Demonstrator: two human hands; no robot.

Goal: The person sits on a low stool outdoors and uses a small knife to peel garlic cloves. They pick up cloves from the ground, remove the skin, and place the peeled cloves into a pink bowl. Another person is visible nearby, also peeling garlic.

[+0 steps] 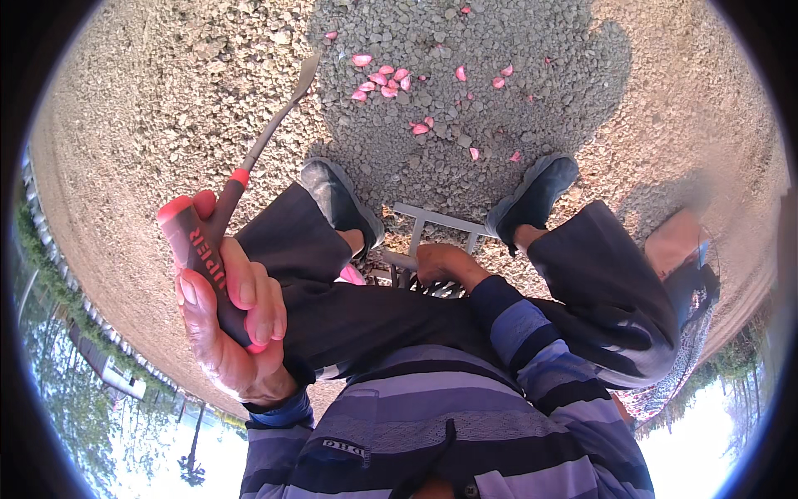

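Note:
My left hand (243, 312), palm up at the left, is closed around the dark grip of a hand weeder (262, 140). Red trim marks its grip, and lettering runs along it. The steel neck bends upward to a narrow flat blade, which is held over the ground. Between my knees, my right hand (446, 265) is curled around a grey tube of a low metal-framed stool (449, 219); part of this hold is hidden. Beyond my shoes, pink pieces that look like garlic cloves (380, 78) are scattered on the stony soil (430, 43).
My shoes (340, 196) stand on either side of the stool frame. A pink object (352, 274) shows partly behind my leg. At the right are a co-worker's bare skin (673, 240) and patterned clothing (667, 374). Green plants (47, 249) border the field at the left.

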